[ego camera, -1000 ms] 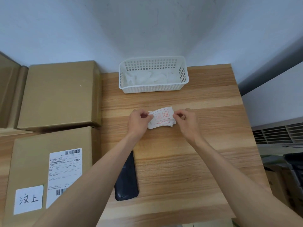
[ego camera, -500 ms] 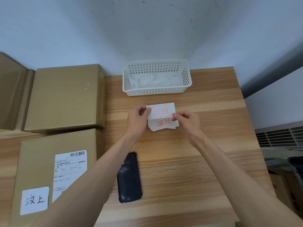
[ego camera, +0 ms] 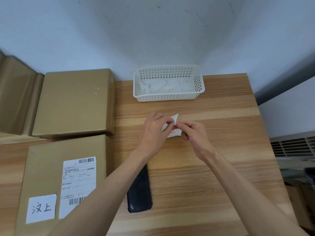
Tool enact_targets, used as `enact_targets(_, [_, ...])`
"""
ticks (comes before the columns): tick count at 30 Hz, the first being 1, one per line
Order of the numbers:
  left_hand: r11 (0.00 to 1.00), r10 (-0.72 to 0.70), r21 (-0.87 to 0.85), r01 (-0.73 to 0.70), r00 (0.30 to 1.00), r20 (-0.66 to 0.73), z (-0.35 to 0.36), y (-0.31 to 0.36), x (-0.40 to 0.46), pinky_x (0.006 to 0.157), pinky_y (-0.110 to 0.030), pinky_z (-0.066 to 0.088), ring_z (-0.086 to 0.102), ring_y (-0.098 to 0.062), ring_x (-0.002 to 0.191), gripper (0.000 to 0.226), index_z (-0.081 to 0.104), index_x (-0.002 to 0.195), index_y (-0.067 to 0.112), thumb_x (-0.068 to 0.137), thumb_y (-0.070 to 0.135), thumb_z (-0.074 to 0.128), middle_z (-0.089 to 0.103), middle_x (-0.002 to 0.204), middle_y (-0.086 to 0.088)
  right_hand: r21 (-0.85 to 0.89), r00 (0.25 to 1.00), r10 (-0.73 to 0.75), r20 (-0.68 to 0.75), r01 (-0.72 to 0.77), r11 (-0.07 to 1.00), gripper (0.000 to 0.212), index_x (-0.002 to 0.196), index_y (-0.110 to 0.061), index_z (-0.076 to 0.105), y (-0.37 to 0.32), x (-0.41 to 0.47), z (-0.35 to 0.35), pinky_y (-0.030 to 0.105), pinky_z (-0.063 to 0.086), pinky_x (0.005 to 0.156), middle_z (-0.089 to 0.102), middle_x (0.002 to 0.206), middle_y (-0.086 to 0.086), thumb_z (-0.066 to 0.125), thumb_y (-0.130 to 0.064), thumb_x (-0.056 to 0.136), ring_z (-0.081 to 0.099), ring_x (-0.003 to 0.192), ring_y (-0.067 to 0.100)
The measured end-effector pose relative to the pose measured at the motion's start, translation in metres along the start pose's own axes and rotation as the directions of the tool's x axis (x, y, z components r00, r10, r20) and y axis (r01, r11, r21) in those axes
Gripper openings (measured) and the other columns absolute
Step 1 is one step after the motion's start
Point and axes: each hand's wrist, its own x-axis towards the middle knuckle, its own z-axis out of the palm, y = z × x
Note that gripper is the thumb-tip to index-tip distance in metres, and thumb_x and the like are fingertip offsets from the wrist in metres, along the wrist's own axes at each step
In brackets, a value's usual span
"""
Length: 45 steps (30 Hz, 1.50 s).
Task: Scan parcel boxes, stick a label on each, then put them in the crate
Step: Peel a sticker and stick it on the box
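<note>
Both hands meet over the middle of the wooden table (ego camera: pixel 213 167). My left hand (ego camera: pixel 156 129) and my right hand (ego camera: pixel 192 132) pinch a white label (ego camera: pixel 175 117) whose corner sticks up between the fingertips. Under them lies a small stack of labels (ego camera: pixel 174 132) with red print, mostly covered by the hands. A parcel box (ego camera: pixel 51 176) with a shipping label and a white handwritten sticker lies at the lower left. A second plain parcel box (ego camera: pixel 73 103) sits behind it. A black handheld scanner (ego camera: pixel 139 191) lies face down by my left forearm.
A white perforated plastic basket (ego camera: pixel 168 97) holding crumpled white backing paper stands at the table's far edge against the wall. More cardboard (ego camera: pixel 15 94) leans at the far left. A grey vented unit (ego camera: pixel 293 147) and dark items sit to the right of the table.
The hands drew together over the label stack. The top label, flat half a second ago, now stands lifted and folded between both sets of fingertips. The camera view shifted slightly.
</note>
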Motion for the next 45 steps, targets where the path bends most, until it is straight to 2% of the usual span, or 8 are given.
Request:
enact_targets(6, [0.989, -0.099, -0.104, 0.103, 0.994, 0.046, -0.005, 0.002, -0.003, 0.078, -0.03, 0.045, 0.043, -0.004, 0.089, 0.009, 0.079, 0.094, 0.017, 0.093, 0.014, 0.07, 0.068, 0.09, 0.01, 0.003, 1.0, -0.026, -0.016, 0.026, 1.0, 0.016, 0.098, 0.011, 0.073, -0.004, -0.004, 0.005, 0.011, 0.037, 0.052, 0.073, 0.081, 0.008, 0.059, 0.002, 0.096, 0.054, 0.05, -0.002])
enact_targets(11, [0.981, -0.152, -0.109, 0.159, 0.986, 0.069, -0.003, 0.001, -0.004, 0.079, -0.033, 0.046, 0.046, -0.009, 0.092, 0.01, 0.079, 0.094, 0.018, 0.094, 0.019, 0.069, 0.069, 0.092, 0.008, 0.041, 0.999, -0.044, -0.013, 0.045, 0.998, 0.016, 0.102, 0.016, 0.071, -0.006, -0.006, 0.007, 0.009, 0.042, 0.053, 0.07, 0.084, 0.014, 0.06, 0.007, 0.095, 0.058, 0.05, -0.003])
enact_targets(19, [0.97, -0.205, -0.123, 0.211, 0.977, 0.062, 0.0, 0.002, -0.004, 0.08, -0.032, 0.045, 0.049, -0.011, 0.094, 0.01, 0.08, 0.096, 0.019, 0.094, 0.021, 0.07, 0.07, 0.091, 0.007, 0.026, 0.999, -0.05, -0.003, 0.05, 0.998, 0.015, 0.101, 0.01, 0.073, -0.006, -0.004, 0.005, 0.009, 0.041, 0.053, 0.072, 0.076, 0.008, 0.06, 0.007, 0.094, 0.056, 0.05, -0.002])
enact_targets(27, [0.969, -0.191, -0.144, 0.201, 0.978, 0.083, -0.002, 0.002, -0.006, 0.081, -0.034, 0.047, 0.047, -0.008, 0.094, 0.01, 0.08, 0.097, 0.022, 0.094, 0.021, 0.071, 0.071, 0.094, 0.009, -0.044, 0.998, -0.061, -0.023, 0.06, 0.997, 0.015, 0.1, 0.009, 0.074, -0.002, 0.0, 0.003, 0.008, 0.041, 0.053, 0.072, 0.082, 0.016, 0.062, 0.003, 0.095, 0.057, 0.051, -0.003])
enact_targets(33, [0.974, -0.179, -0.124, 0.188, 0.98, 0.083, -0.001, 0.003, -0.005, 0.078, -0.036, 0.049, 0.042, -0.003, 0.09, 0.008, 0.081, 0.095, 0.021, 0.092, 0.019, 0.073, 0.073, 0.09, 0.01, -0.117, 0.994, -0.109, -0.011, 0.107, 0.987, 0.018, 0.088, -0.007, 0.078, 0.002, 0.002, 0.003, 0.012, 0.048, 0.066, 0.076, 0.076, 0.003, 0.063, 0.001, 0.094, 0.07, 0.074, 0.007])
enact_targets(37, [0.987, -0.145, -0.064, 0.15, 0.986, 0.077, -0.002, 0.003, -0.004, 0.074, -0.037, 0.05, 0.042, -0.001, 0.09, 0.008, 0.081, 0.091, 0.019, 0.091, 0.02, 0.074, 0.073, 0.088, 0.011, -0.202, 0.986, -0.166, 0.016, 0.166, 0.965, 0.02, 0.088, -0.014, 0.079, 0.007, 0.003, 0.001, 0.029, 0.057, 0.084, 0.077, 0.083, 0.003, 0.064, -0.004, 0.095, 0.073, 0.088, 0.019])
enact_targets(41, [0.99, -0.135, -0.037, 0.139, 0.987, 0.082, -0.004, 0.005, -0.004, 0.07, -0.038, 0.05, 0.043, -0.003, 0.087, 0.01, 0.08, 0.088, 0.02, 0.092, 0.024, 0.071, 0.073, 0.086, 0.011, -0.248, 0.981, -0.193, 0.035, 0.195, 0.949, 0.021, 0.088, -0.017, 0.078, 0.008, 0.001, 0.002, 0.03, 0.056, 0.085, 0.077, 0.085, 0.0, 0.062, -0.007, 0.096, 0.072, 0.089, 0.018])
enact_targets(45, [0.988, -0.144, -0.045, 0.15, 0.984, 0.104, -0.005, 0.006, -0.005, 0.071, -0.037, 0.05, 0.048, -0.006, 0.087, 0.013, 0.079, 0.087, 0.021, 0.092, 0.026, 0.069, 0.072, 0.085, 0.013, -0.272, 0.976, -0.214, 0.041, 0.217, 0.937, 0.019, 0.091, -0.014, 0.079, 0.008, 0.001, 0.003, 0.022, 0.053, 0.081, 0.077, 0.085, -0.002, 0.062, -0.008, 0.097, 0.072, 0.089, 0.015])
